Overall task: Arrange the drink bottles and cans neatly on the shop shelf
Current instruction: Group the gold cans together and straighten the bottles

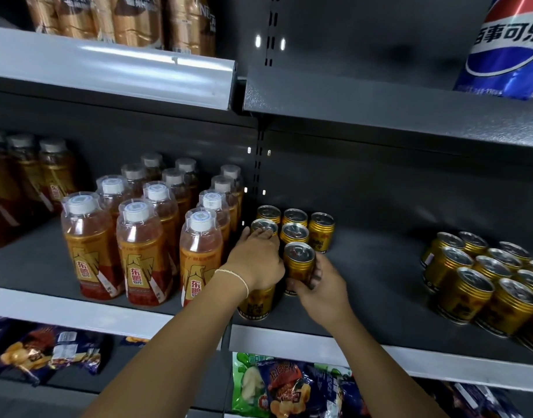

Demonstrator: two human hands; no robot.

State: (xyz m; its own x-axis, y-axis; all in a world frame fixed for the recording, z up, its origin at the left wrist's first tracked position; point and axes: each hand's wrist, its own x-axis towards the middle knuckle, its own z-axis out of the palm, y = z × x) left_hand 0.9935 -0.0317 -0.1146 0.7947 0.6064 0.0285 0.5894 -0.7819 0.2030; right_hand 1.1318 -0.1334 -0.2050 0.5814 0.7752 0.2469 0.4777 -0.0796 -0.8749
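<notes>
Gold drink cans [293,218] stand in short rows at the left end of the dark middle shelf [379,285]. My right hand [319,285] grips one gold can [300,262] from the right side, upright on the shelf at the front of its row. My left hand [256,263] lies over the top of another front can [257,301], fingers reaching to the can [263,227] behind it. A second cluster of gold cans [485,285] stands at the right end of the same shelf.
Orange-labelled bottles [144,236] with white caps fill the shelf bay to the left. A large Pepsi bottle [509,46] stands on the upper shelf at right, brown bottles [132,19] at upper left. Snack bags [292,387] lie on the shelf below.
</notes>
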